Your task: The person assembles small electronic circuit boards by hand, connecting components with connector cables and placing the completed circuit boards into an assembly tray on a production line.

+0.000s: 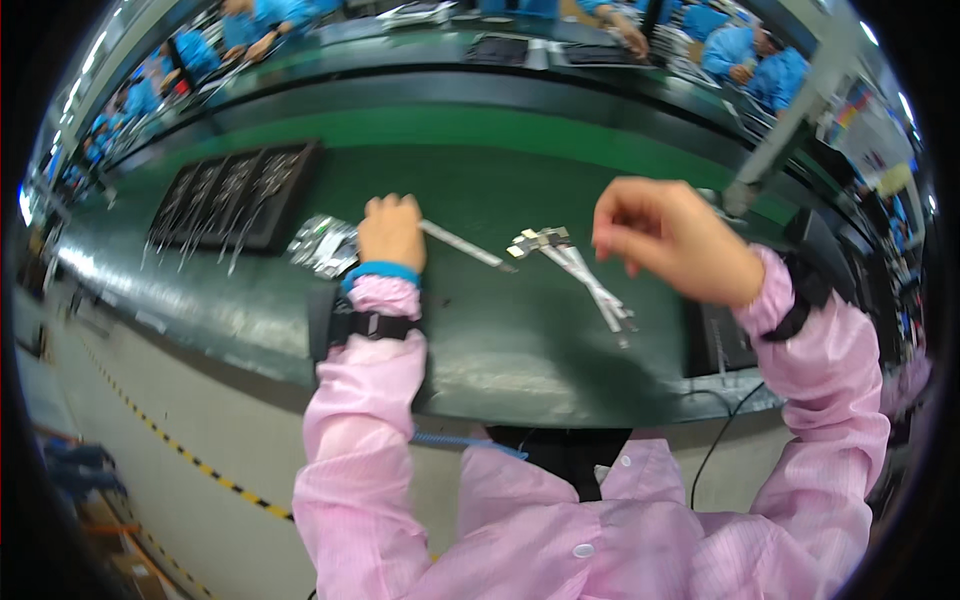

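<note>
"One flat, narrow, silvery-white ribbon strip (465,246): position?"

"It is lying slantwise on the dark green surface (470,350), its upper end meeting the left hand (391,235). Several white ribbon strips with gold-coloured end tabs (583,277) are lying crossed, nearer the right hand (672,240)."

"Handling?"

"Judging by looks: light, thin, flexible, probably creasing easily. The end fittings are seeming most fragile; flat edges near mid-length are offering the safer hold."

"Fingers, left?"

"Bending down beside the strip's upper end. The back of the hand is hiding their tips; whether they are pinching it, I cannot tell."

"Fingers, right?"

"Curling loosely, half spread from the thumb, hovering beside the crossed strips; no item is showing in them."

"Remaining stock?"

"One crinkled silver pouch (326,246), lying just beside the left hand. One black rectangular tray (287,208), sitting farther left, carrying rows of thin, pale-ended pieces."
</note>
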The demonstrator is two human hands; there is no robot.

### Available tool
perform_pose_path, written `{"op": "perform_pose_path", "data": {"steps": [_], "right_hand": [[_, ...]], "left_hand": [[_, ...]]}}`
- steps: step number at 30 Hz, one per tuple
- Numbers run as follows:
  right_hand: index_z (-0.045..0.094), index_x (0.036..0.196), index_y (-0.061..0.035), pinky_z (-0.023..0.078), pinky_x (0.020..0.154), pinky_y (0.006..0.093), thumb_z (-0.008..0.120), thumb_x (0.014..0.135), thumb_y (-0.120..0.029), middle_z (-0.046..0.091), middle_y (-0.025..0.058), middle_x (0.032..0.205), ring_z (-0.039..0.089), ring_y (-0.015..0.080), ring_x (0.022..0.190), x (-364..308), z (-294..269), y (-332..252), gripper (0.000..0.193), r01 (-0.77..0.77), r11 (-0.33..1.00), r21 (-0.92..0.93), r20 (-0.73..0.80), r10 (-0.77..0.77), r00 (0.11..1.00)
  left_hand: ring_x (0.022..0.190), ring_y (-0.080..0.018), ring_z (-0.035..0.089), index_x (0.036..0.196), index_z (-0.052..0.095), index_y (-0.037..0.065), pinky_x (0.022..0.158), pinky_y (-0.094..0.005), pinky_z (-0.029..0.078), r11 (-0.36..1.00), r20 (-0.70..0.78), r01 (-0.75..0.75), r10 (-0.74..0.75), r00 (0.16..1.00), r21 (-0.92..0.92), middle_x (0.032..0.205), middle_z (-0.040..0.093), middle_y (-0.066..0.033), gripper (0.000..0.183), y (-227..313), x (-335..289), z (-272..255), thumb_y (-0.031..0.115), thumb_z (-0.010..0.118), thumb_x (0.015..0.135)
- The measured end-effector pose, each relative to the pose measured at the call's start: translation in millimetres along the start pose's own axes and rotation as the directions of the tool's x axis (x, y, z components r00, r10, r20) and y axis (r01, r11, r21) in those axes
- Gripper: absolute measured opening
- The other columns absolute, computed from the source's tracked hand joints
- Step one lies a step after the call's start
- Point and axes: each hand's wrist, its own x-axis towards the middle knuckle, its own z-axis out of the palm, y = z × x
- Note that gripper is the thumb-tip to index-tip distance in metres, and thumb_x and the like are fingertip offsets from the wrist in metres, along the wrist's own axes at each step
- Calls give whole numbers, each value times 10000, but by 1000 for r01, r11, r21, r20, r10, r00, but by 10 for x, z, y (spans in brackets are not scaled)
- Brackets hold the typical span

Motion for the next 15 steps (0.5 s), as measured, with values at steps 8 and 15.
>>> {"op": "perform_pose_path", "data": {"steps": [8, 15], "right_hand": [[616, 942, 40, 556, 692, 288, 648, 868, -87, 665, 125, 835, 679, 195, 741, -1437, -3, -250, 150, -26, 994, 107, -17, 28, 999], [668, 926, 31, 515, 725, 302, 654, 882, -112, 681, 105, 840, 662, 193, 792, -1867, 313, 143, 151, -13, 949, 315, -303, 114, 946]], "left_hand": [[843, -337, 638, 1181, 567, 77, 691, -432, 528, 1000, 38, -24, 24, 999, -2, 959, 608, -138, 460, -30, 107, 47, 36, 644, 729], [666, -231, 650, 1252, 564, 88, 584, -349, 517, 907, -135, -129, 81, 988, -401, 970, 614, -100, 537, 676, -136, -1000, -29, 617, 731]]}}
